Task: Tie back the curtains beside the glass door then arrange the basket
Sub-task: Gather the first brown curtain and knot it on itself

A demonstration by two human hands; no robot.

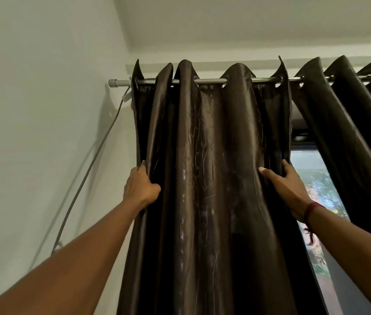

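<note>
**doorframe_dan:** ok so where's the curtain relative to your hands? can't picture it

**me:** Both arms are up and the brown curtain [205, 178] hangs right between them, off the metal rod [211, 81] by its eyelets. My left hand [140, 187] is on its outer edge, the side nearest the white wall [43, 110], fingers curled round the hem so it's closed on the fabric. My right hand [286, 189] is on the opposite edge, thumb laid along the front and the other fingers wrapped behind a fold, so that one's gripping cloth too.

**doorframe_dan:** and the glass door?

**me:** Just past my right hand there's a strip of glass [316, 178] with greenery outside. The second curtain [350, 133] hangs on the far side of that gap, same rod, apart from the one I'm holding. Also a grey cable [93, 160] runs down the wall to the left of my left hand, not touching the fabric as far as I can tell.
</note>
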